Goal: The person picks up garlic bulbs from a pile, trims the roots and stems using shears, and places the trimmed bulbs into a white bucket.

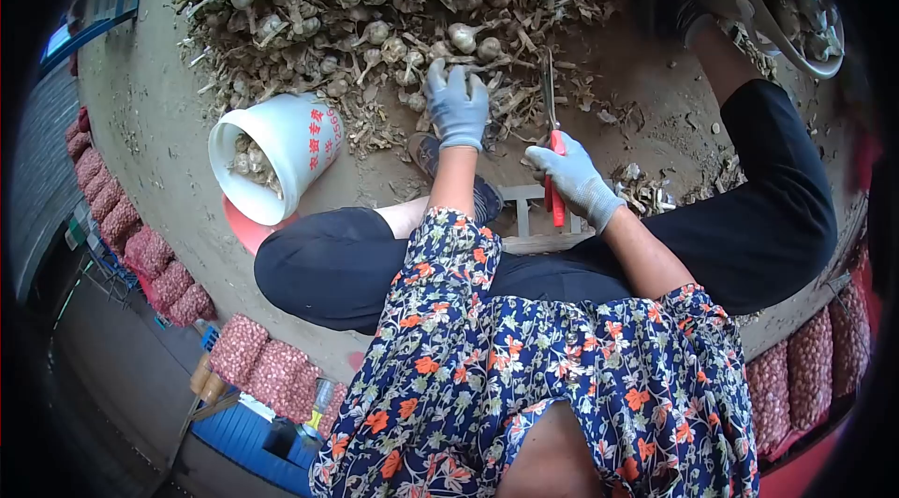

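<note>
My left hand (457,107), in a pale grey glove, is at the near edge of a large heap of garlic bulbs with dry stems (375,2). Its fingers are spread over the bulbs and nothing shows in them. To its right, my right hand (576,182), gloved too, is closed around the red handles of a pair of shears (558,175). The metal blades point away from me toward the heap, close together. A white bucket with red writing (292,147) lies tilted left of my left hand, with some bulbs inside.
A white container of garlic (796,2) stands at the upper right, near another gloved hand. Red mesh sacks of garlic (267,367) line the lower left, and more sacks (810,372) are at the lower right. Loose stems and skins litter the ground around my feet.
</note>
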